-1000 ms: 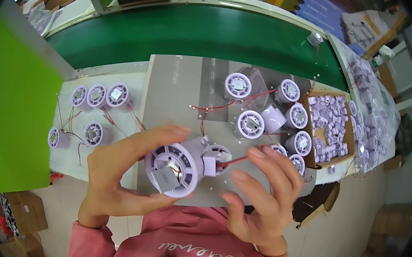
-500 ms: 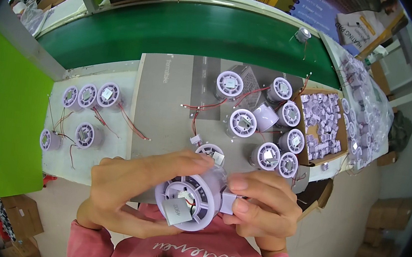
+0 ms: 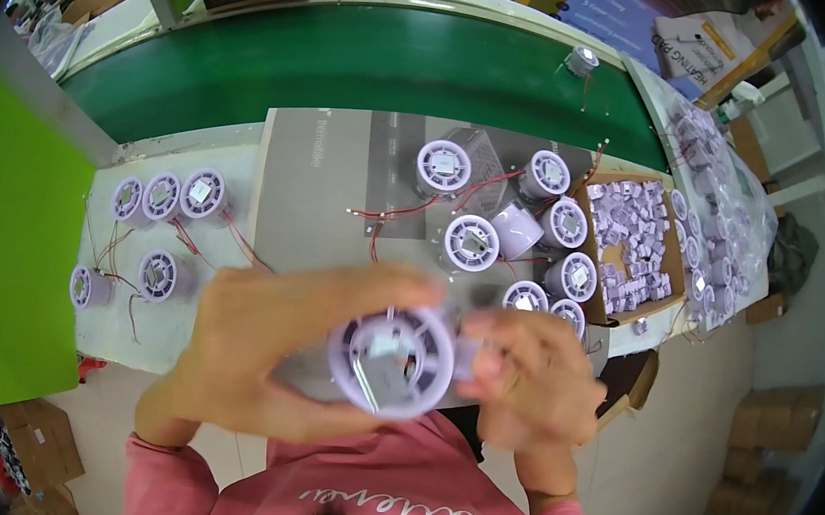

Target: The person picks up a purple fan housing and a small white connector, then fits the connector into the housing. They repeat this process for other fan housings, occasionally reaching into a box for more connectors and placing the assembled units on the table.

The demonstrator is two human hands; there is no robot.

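My left hand (image 3: 257, 347) is closed round a round lavender plastic housing (image 3: 444, 366), thumb on the far side and fingers on the near side. Its spoked, vented end faces up, with a shiny square piece (image 3: 381, 380) in the middle. At the housing's right side, my right hand (image 3: 547, 392) pinches a small lavender plastic block (image 3: 465, 359) that touches or almost touches the wall. Motion blur hides the exact contact. Several similar housings with red and black wires stand beyond my hands, among them one lavender housing (image 3: 471, 243) on the grey board.
A cardboard box (image 3: 674, 255) of small lavender blocks is at the right. More housings (image 3: 157, 275) stand on the white surface at left. A green belt (image 3: 373, 57) runs along the back. At far right, plastic film (image 3: 745, 207) covers further parts.
Both hands have lifted the housing and block slightly away from my body, and the housing's end has tilted. The view has shifted slightly. Both grips continue.
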